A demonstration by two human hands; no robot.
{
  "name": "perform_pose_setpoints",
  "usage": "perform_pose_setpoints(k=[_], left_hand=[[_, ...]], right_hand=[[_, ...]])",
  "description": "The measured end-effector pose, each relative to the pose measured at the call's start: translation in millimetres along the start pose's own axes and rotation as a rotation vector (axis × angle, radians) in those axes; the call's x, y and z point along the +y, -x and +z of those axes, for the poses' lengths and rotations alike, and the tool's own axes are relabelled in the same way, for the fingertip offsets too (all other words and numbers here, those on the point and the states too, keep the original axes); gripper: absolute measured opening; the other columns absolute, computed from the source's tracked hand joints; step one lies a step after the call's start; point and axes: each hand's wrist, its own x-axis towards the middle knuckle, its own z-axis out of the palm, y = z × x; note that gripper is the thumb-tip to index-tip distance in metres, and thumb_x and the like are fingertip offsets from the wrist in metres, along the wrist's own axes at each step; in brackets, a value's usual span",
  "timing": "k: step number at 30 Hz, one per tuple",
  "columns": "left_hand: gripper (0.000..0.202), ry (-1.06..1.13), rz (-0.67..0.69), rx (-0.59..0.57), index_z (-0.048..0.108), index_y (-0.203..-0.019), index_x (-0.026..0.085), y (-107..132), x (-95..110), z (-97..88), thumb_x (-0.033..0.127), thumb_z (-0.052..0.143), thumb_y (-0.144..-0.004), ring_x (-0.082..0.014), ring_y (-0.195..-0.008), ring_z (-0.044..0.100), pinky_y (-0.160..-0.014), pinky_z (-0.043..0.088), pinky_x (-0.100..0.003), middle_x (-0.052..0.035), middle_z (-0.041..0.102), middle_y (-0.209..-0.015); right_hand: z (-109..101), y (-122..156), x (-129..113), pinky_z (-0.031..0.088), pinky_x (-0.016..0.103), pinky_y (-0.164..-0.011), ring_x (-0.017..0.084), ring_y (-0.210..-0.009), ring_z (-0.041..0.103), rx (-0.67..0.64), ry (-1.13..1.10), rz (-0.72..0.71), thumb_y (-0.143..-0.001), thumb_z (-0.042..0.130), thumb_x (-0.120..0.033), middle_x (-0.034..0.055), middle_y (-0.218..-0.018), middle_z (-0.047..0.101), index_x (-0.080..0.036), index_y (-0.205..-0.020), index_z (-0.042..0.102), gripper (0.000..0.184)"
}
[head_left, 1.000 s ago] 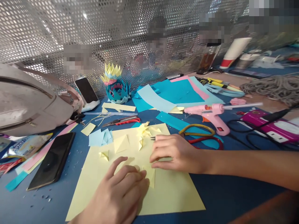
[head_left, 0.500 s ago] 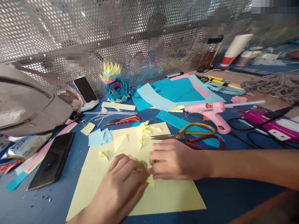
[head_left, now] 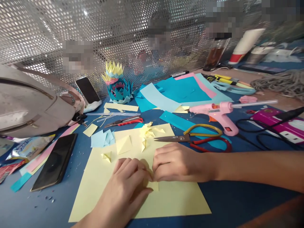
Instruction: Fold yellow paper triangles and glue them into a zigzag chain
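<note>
My left hand (head_left: 128, 186) and my right hand (head_left: 179, 163) meet over a large pale yellow sheet (head_left: 175, 199). Both press a small yellow paper piece (head_left: 155, 186) between them; its lower corner shows, while my fingers hide the rest. The fingers of my right hand are curled, and my left thumb lies along the sheet. Just beyond sit folded yellow pieces (head_left: 147, 130), a yellow square with a diagonal crease (head_left: 123, 144) and a small folded yellow triangle (head_left: 106, 156). Scissors (head_left: 175, 138) with yellow and red handles lie right behind my right hand.
A pink glue gun (head_left: 220, 114) and a purple power strip (head_left: 277, 123) with black cords lie right. Left are a phone (head_left: 54, 163) and a bag (head_left: 35, 104). A red utility knife (head_left: 125, 121), a folded-paper model (head_left: 120, 88) and blue sheets (head_left: 185, 90) lie farther back.
My left thumb has moved a little away from its fingers, and my right hand's fingers have drawn closer together at the small yellow paper. The whole view has shifted slightly.
</note>
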Motion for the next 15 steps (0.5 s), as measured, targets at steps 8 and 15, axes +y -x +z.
perform_pose_setpoints(k=[8,15], left_hand=[[0.008,-0.109,0.021,-0.037,0.064,-0.102,0.023,2.5,4.7,-1.7,0.021,0.059,-0.097,-0.0193,-0.087,0.059,-0.085,0.043,-0.034,-0.0017,0.068,-0.099],[0.010,0.078,-0.116,-0.092,0.062,-0.086,0.023,-11.1,5.1,-5.4,0.018,0.058,-0.094,-0.0188,-0.081,0.060,-0.077,0.046,-0.033,0.0000,0.064,-0.084]], right_hand=[[1.1,-2.3,4.5,0.044,0.026,-0.076,0.016,-0.082,0.056,-0.025,-0.056,-0.021,-0.100,0.058,-0.021,0.0056,-0.086,0.068,-0.013,-0.092,0.071,0.017],[3.9,-1.4,7.6,0.045,0.026,-0.077,0.016,-0.084,0.057,-0.032,-0.119,-0.002,-0.099,0.060,-0.022,0.0053,-0.088,0.068,-0.015,-0.093,0.071,0.014]])
